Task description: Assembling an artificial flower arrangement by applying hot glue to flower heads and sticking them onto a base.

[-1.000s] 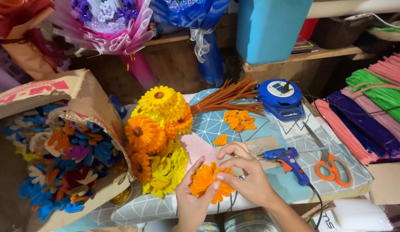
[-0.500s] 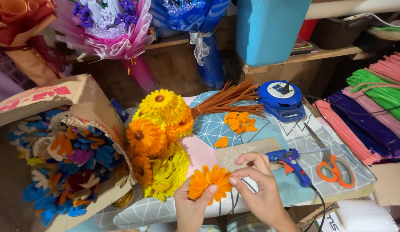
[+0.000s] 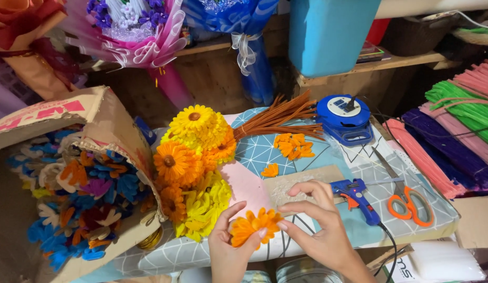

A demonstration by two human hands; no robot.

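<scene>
Both the left hand [image 3: 229, 250] and right hand [image 3: 316, 226] are pinching an orange flower [image 3: 253, 226], still stemless; finished flowers [image 3: 194, 157] are lying at ten o'clock, loose petals [image 3: 293, 147] at one.

Bright, even overhead light, soft shadows, vivid colours, sharp centre, slight softness and stretching at edges
</scene>
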